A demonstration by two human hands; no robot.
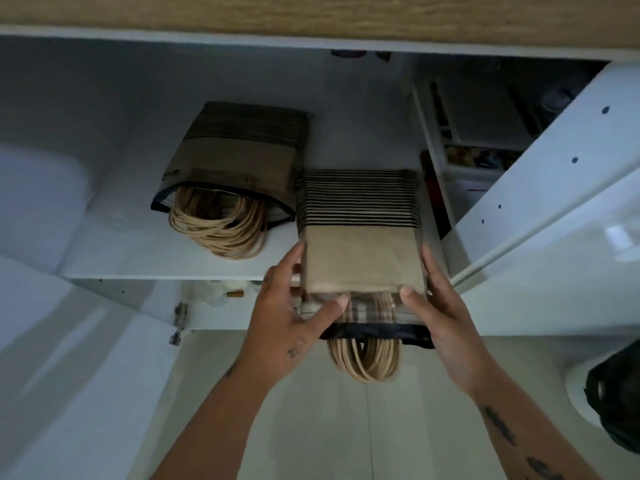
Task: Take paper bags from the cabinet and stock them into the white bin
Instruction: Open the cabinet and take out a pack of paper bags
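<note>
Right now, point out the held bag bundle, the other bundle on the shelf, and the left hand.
held bag bundle (pixel 360 258): head view, plain brown paper face.
shelf bundle (pixel 237 154): head view, brown paper face.
left hand (pixel 281 313): head view, back of the hand.

White shelf (pixel 117 252) bears left bag bundle (pixel 239 157) beside right bag bundle (pixel 360 251).

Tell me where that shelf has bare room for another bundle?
Bare shelf lies left of the far bundle and behind both bundles. The right is crowded: the held bundle, gripped by left hand and right hand, sits beside a white rack.
</note>
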